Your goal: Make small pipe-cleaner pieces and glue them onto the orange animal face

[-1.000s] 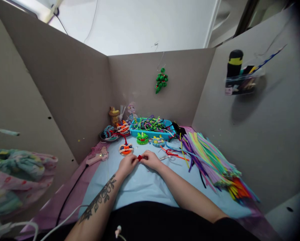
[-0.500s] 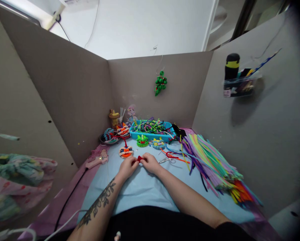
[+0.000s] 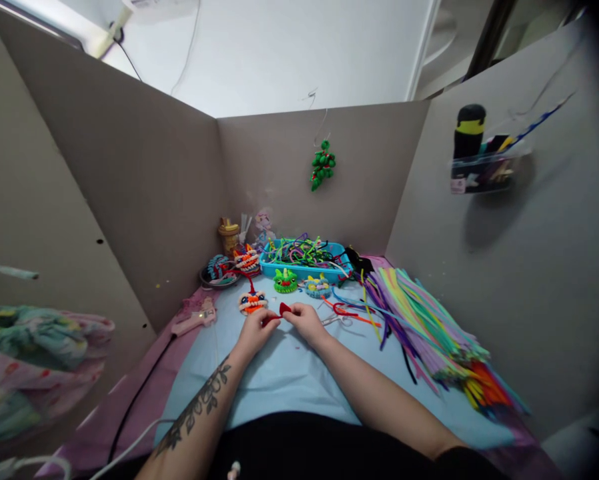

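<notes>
Red piece [image 3: 284, 309], between fingers [image 3: 295, 315], both hands [image 3: 253, 331]

At your twelve o'clock, a blue tray [image 3: 304, 273] full of tangled stems [image 3: 299, 253] stands before the back panel [image 3: 274, 160], against which a green ornament [image 3: 323, 165] hangs. Just on your side of the tray sit a green head [image 3: 285, 281] and a pale blue head [image 3: 318, 287]. Your eleven has a bowl [image 3: 220, 285] with a cup [image 3: 228, 235] behind it. A glue gun [image 3: 193, 322] lies at your ten; bunched cloth [image 3: 34, 367] is at your nine. Toward one lie scissors [image 3: 337, 321], then a multicoloured bundle [image 3: 424, 320]; at two, a clear box [image 3: 479, 175] holds a bottle [image 3: 468, 133].
</notes>
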The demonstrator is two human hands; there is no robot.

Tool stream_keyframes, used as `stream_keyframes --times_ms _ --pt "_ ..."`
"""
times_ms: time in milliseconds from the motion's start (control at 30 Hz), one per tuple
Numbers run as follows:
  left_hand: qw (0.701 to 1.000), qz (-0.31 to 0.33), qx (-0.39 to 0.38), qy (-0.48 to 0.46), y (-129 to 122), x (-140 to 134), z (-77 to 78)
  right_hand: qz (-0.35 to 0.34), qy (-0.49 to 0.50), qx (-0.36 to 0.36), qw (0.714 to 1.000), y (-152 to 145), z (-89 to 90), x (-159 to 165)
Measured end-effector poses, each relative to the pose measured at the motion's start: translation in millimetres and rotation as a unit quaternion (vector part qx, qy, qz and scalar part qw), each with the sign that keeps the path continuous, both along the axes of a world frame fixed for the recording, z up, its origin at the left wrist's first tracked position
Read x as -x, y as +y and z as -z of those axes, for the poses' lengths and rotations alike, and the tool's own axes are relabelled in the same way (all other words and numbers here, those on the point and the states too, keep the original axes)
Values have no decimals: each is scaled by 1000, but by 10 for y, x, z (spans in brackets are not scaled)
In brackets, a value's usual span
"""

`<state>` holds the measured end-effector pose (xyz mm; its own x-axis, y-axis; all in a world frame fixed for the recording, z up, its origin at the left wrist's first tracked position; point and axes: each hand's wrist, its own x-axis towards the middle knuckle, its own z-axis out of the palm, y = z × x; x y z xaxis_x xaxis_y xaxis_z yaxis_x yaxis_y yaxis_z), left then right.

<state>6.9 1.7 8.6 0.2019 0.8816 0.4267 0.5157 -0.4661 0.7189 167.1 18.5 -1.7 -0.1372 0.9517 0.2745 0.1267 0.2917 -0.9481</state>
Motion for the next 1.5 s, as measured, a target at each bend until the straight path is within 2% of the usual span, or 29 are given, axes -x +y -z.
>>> stream_keyframes --times_ms 133,267,467,600,733,833,967,1200,1500 --pt "1000 2 -18 -14 -7 23 -17 9 -56 -25 998 -1 6 -12" --pt "999 -3 15 -48 15 38 -9 10 -143 -80 986 -44 -1 30" --pt "990 -2 68 -122 70 40 16 31 -124 -67 990 -47 -9 69" --pt "993 3 74 -90 57 31 -3 51 -136 -78 986 -36 1 90" --pt "997 -29 40 -53 39 24 -1 47 -170 -97 979 -29 31 104" --pt "999 -31 24 -25 34 19 13 44 -194 -102 975 -29 38 100" --pt "998 -42 26 -30 43 27 19 27 -165 -72 983 -47 -7 73" --pt "994 -40 57 -87 57 49 -3 9 -11 -38 999 -44 -74 12" --pt "994 -23 65 -79 16 21 -48 44 -89 -82 992 -97 -106 50"
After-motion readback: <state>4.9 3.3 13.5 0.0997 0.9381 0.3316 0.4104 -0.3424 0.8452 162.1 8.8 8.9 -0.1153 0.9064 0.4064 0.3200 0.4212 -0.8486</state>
